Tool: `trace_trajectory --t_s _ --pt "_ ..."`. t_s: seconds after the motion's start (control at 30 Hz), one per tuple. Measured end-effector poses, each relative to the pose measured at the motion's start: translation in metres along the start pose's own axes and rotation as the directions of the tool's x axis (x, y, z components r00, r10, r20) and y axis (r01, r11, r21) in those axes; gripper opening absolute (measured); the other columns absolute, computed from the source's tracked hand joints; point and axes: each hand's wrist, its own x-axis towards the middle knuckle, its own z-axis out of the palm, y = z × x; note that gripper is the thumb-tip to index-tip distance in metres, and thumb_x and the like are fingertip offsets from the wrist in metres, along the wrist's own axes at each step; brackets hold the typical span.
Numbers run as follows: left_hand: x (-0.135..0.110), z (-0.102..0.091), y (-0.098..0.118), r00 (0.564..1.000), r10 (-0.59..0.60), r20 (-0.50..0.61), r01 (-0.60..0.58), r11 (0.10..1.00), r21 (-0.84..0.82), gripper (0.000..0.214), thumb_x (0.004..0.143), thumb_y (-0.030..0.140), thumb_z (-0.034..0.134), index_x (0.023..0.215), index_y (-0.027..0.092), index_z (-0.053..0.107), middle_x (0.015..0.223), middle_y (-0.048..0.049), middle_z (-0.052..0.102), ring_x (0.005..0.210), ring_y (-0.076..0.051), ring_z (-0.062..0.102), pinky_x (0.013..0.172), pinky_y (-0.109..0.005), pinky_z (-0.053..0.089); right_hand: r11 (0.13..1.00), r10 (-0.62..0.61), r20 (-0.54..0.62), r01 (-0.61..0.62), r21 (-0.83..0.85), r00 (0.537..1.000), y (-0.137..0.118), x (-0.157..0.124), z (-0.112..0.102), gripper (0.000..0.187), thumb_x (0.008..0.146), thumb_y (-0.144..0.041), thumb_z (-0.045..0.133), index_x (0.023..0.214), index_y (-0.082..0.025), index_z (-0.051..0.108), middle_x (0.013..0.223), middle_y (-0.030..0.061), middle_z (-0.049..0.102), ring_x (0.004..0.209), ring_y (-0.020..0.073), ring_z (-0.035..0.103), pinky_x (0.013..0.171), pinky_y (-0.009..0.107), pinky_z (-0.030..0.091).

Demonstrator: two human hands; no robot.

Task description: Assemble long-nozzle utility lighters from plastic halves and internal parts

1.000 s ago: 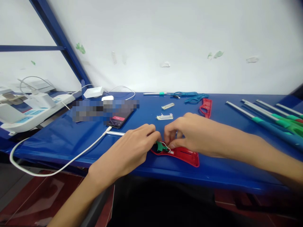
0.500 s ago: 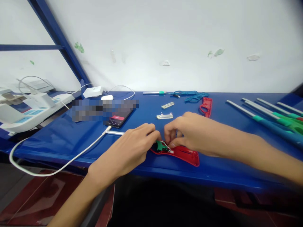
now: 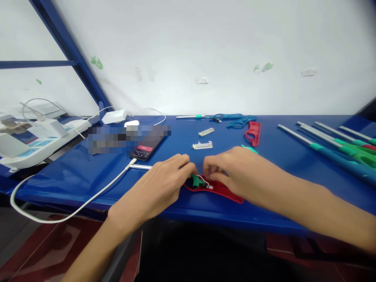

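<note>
A red plastic handle shell (image 3: 227, 191) lies flat near the front edge of the blue table (image 3: 273, 188). A small green trigger piece (image 3: 195, 180) with a thin wire spring sits in its left end. My left hand (image 3: 160, 185) is curled beside that end, its fingertips pinched against the green piece. My right hand (image 3: 235, 170) lies over the middle of the shell, fingers bent and pinched close to the same spot. What the right fingertips hold is too small to make out.
A phone (image 3: 145, 149) with a white cable (image 3: 76, 207) lies to the left. Two small metal parts (image 3: 202, 145) and another red shell (image 3: 254, 132) sit further back. Several metal rods with green sleeves (image 3: 329, 147) lie at the right. White devices (image 3: 38, 135) stand far left.
My right hand has slid lower and flatter over the red shell, covering more of it. The left hand has stayed at the green piece. The view has shifted slightly.
</note>
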Motion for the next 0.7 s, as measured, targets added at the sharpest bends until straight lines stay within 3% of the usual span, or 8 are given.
trace_trajectory --t_s 0.17,0.47,0.7 --pt "0.0 0.001 0.0 1.0 0.002 0.003 -0.002 0.999 -0.041 0.04 0.097 -0.007 0.039 0.115 0.018 0.065 0.106 -0.0039 0.059 0.091 -0.019 0.06 0.081 -0.032 0.051 0.984 0.04 0.102 -0.057 0.168 0.994 0.006 0.002 -0.005 0.017 0.092 -0.015 0.067 0.091 -0.029 0.077 0.084 -0.0054 0.081 0.081 0.0172 0.073 0.065 0.027 0.046" --pt "-0.004 0.003 0.0 0.994 0.074 -0.08 -0.076 0.997 -0.021 0.044 0.096 -0.009 0.036 0.113 0.016 0.067 0.096 -0.0031 0.057 0.078 -0.017 0.053 0.069 -0.031 0.044 0.982 0.048 0.126 -0.069 0.173 0.991 0.004 0.006 -0.005 0.015 0.088 -0.015 0.071 0.085 -0.028 0.077 0.073 -0.0073 0.077 0.07 0.0136 0.07 0.058 0.024 0.043" --pt "-0.005 0.003 -0.001 0.989 0.094 -0.113 -0.099 0.994 -0.037 0.042 0.097 -0.009 0.037 0.112 0.017 0.066 0.094 -0.0031 0.057 0.078 -0.017 0.053 0.066 -0.029 0.043 0.985 0.025 0.043 -0.032 0.168 0.999 0.01 0.005 0.004 0.02 0.087 -0.013 0.064 0.083 -0.03 0.074 0.071 -0.0068 0.075 0.063 0.0136 0.068 0.055 0.026 0.039"
